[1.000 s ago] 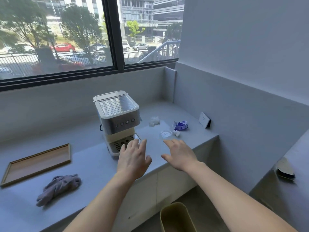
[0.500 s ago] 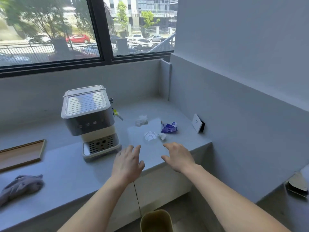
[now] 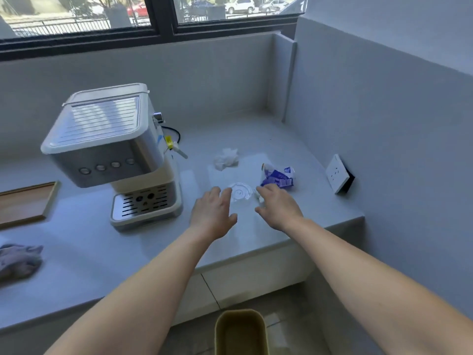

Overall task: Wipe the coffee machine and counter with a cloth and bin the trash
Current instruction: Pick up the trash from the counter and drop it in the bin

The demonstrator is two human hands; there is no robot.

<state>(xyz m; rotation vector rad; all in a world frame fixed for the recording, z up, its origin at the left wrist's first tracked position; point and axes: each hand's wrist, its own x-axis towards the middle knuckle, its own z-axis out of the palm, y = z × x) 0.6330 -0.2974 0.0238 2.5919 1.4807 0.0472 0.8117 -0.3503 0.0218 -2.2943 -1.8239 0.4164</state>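
Nearest of all, below the counter's front edge and to the right of the coffee machine [image 3: 107,149], an olive-yellow bin [image 3: 240,313] stands open on the floor. On the counter [image 3: 76,252], well to the left of the machine and nearer the front edge, a grey cloth [image 3: 18,261] lies crumpled, apart from both hands.

Both bare forearms reach over the counter to the right of the machine's drip tray. The left hand [image 3: 213,216] is palm down, fingers straight and slightly apart, holding nothing; its fingertips lie at the near-left edge of a clear plastic lid [image 3: 240,192], though whether they touch it cannot be told. The right hand [image 3: 279,208], farther right from the machine, is also palm down with loose, spread fingers and nothing in its grip. A small white scrap [image 3: 259,198] sits just beside its fingertips.

Just beyond that hand, a crumpled blue and white wrapper [image 3: 277,176] lies on the counter, well right of the machine. A balled white tissue [image 3: 226,158] lies farther back, between the wrapper and the machine's steam wand.

Left of the machine, a wooden tray [image 3: 23,203] lies flat. Far right of the machine, a white wall socket [image 3: 337,174] is set on the side wall.
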